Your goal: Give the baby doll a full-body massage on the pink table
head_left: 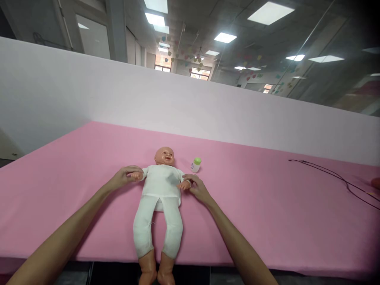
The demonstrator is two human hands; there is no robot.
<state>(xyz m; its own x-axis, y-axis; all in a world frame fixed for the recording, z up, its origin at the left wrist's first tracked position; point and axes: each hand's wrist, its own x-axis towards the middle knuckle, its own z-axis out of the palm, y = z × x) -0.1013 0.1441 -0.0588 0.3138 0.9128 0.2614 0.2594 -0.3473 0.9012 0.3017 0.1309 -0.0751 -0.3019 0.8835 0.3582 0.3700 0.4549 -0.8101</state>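
Note:
A baby doll (162, 182) in a white top and white trousers lies on its back on the pink-covered table (252, 206). Its bare feet stick out past the front edge. My left hand (122, 178) is closed around the doll's arm at the wrist, on the left of its body. On the other side, my right hand (198, 187) has its fingers curled round the other sleeve and wrist. Just beyond my right hand stands a small white bottle (196, 165) with a green cap, upright and touched by neither hand.
Thin dark cables (326, 170) lie across the right of the table, near a reddish object (375, 183) cut off by the picture edge. A white partition (178, 103) rises along the back, with glass above it. Ceiling lights show beyond.

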